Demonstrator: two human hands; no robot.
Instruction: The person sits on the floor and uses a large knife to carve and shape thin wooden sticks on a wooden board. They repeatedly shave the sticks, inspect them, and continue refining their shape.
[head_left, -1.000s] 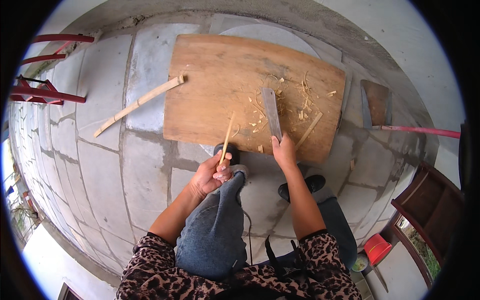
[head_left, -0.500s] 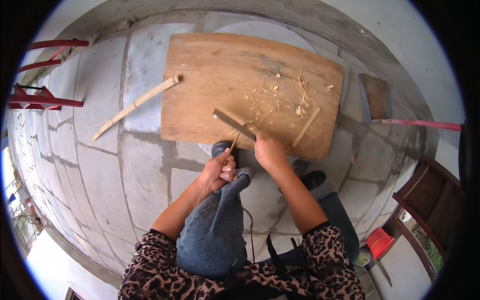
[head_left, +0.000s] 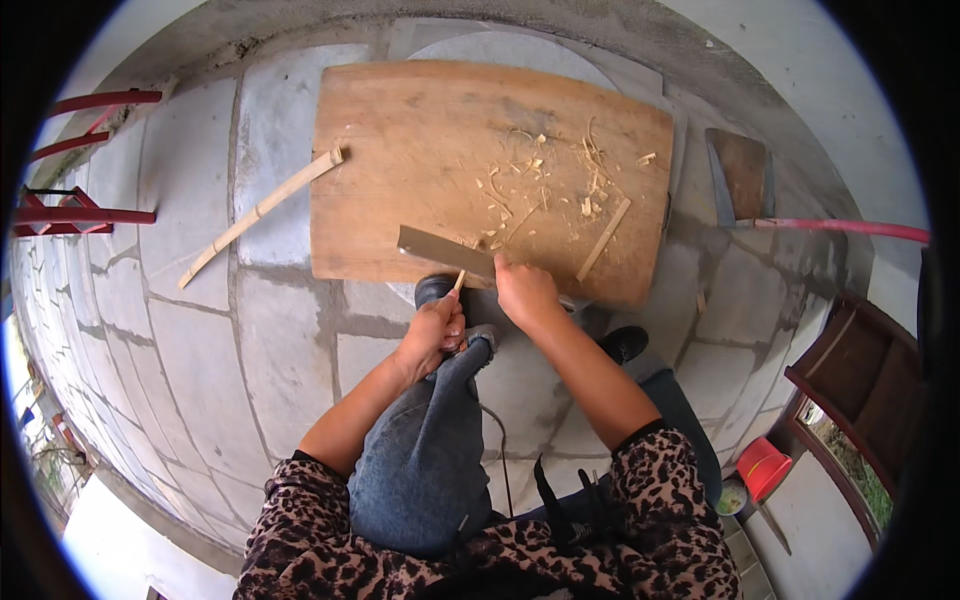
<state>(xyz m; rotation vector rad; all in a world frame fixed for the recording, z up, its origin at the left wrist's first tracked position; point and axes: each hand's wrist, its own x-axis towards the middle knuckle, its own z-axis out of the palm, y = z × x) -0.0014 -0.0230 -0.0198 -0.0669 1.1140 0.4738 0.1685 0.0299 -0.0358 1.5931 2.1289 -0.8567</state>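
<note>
My left hand [head_left: 438, 335] rests by my raised knee, closed round a thin bamboo stick [head_left: 458, 284] that points up and away. My right hand [head_left: 525, 293] grips a broad grey blade [head_left: 445, 250], held flat-to-slanting across the top of the stick, over the near edge of a wooden board [head_left: 390, 180]. Pale shavings [head_left: 590, 170] are scattered on the board's right half, with a short bamboo strip [head_left: 603, 240] lying among them. A longer split bamboo piece [head_left: 260, 216] leans out from the board's left edge over the paving.
Red metal frames [head_left: 85, 216] stand at the left. A dustpan [head_left: 738, 178] with a pink handle lies right of the board on stone paving [head_left: 190, 360]. A dark wooden chair [head_left: 840, 370], a red bucket [head_left: 762, 468] and a small bowl [head_left: 730, 498] are at the lower right.
My right hand has swung the blade leftward and down from upright to crosswise over the stick. My left hand has rolled inward round the stick, still holding it.
</note>
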